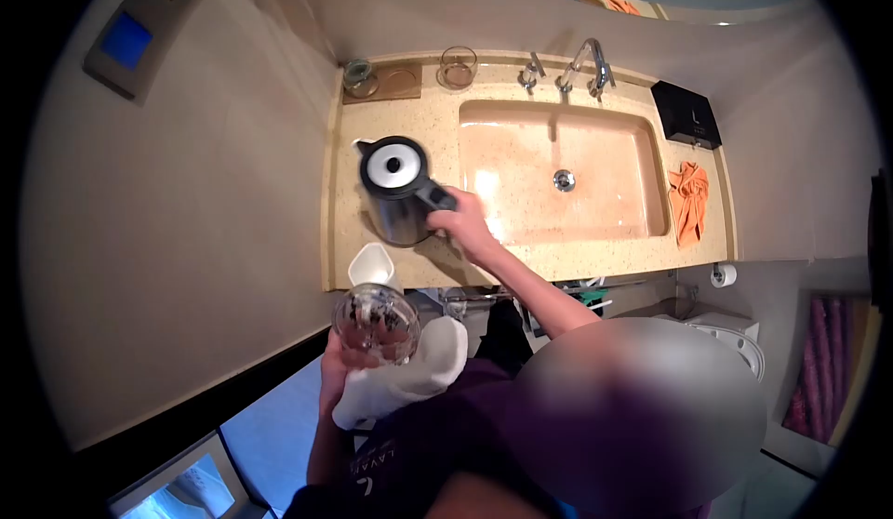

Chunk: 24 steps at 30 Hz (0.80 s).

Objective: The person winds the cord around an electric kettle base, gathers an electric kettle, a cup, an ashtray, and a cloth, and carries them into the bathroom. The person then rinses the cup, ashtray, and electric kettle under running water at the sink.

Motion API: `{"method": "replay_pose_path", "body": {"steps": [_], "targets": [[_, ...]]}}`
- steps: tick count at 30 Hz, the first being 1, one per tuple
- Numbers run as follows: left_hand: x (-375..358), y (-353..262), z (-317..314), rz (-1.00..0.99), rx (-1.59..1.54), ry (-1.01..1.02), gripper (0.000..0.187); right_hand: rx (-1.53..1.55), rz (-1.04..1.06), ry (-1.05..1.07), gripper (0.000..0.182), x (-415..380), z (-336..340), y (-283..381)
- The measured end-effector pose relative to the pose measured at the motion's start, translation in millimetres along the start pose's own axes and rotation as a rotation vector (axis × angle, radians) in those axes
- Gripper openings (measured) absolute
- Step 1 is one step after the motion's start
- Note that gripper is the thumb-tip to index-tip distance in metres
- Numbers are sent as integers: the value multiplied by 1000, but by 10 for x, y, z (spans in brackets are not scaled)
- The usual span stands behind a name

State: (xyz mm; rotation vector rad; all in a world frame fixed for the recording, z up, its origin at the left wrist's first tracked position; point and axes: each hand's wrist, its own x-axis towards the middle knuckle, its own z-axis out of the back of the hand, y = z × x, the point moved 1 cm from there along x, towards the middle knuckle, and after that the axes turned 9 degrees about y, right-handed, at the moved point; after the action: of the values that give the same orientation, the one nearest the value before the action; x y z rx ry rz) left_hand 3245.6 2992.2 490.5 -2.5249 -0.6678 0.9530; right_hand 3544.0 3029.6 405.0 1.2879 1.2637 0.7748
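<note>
My right hand (461,222) is closed around the black handle of an electric kettle (398,217), which has a steel body and a white-topped lid with a black knob. The kettle is over the left part of the counter, beside the sink. In my left hand (333,370) is a clear round glass vessel (377,319) with dark bits inside, held in front of the counter's edge. A white cloth (409,378) lies against that hand and the vessel. Just beyond the vessel, a white cup (372,263) shows at the counter's front edge.
The stone counter (349,179) surrounds a rectangular sink (521,207) with a chrome faucet (595,59). Behind the kettle are a glass (458,68) and a wooden tray (400,82) with a jar. On the right lie an orange cloth (689,203) and a black box (686,114).
</note>
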Motion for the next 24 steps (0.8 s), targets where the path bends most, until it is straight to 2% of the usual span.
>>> {"method": "replay_pose_path", "body": {"steps": [2,3,4,5,7,8,10,11,13,14,15,16,17,18,20,22,24], "targets": [[-43,69,-165,-135,39,-156,83,-131,96,47,28,236,-221,25],[-20,83,-226,-133,46,-151,83,-86,-16,81,30,223,-317,212],[7,95,-276,-164,85,-153,65,-139,14,118,31,343,-354,104],[40,101,-319,-153,122,-173,57,-246,93,113,33,459,-381,10],[107,117,-401,-130,196,-213,40,-248,85,172,41,571,-451,-4],[154,212,-167,-126,205,-179,57,-251,84,167,41,597,-446,9],[257,263,-230,-123,210,-143,74,-269,132,437,50,625,-429,96],[289,311,-262,-114,206,-199,70,-272,131,436,50,645,-322,134],[356,359,-245,-106,204,-258,66,-331,274,470,58,710,-5,238],[401,427,-66,-164,333,-135,66,-554,200,260,61,820,252,326],[444,418,-119,-192,398,-75,66,-492,264,-80,63,959,493,303],[488,410,-173,-223,461,-15,67,-694,193,-240,59,1142,935,361],[537,317,-485,-100,332,-23,67,-904,70,-359,55,1356,1347,488],[598,301,-690,20,202,-29,67,-954,0,-530,51,1434,1607,685],[717,389,-820,18,180,-69,68,-1102,-129,-688,55,1796,2214,657],[831,450,-884,9,154,-124,69,-1057,-257,-506,53,2004,2574,731],[1001,501,-861,80,167,-40,64,-1074,-271,-429,49,2155,2752,701]]}}
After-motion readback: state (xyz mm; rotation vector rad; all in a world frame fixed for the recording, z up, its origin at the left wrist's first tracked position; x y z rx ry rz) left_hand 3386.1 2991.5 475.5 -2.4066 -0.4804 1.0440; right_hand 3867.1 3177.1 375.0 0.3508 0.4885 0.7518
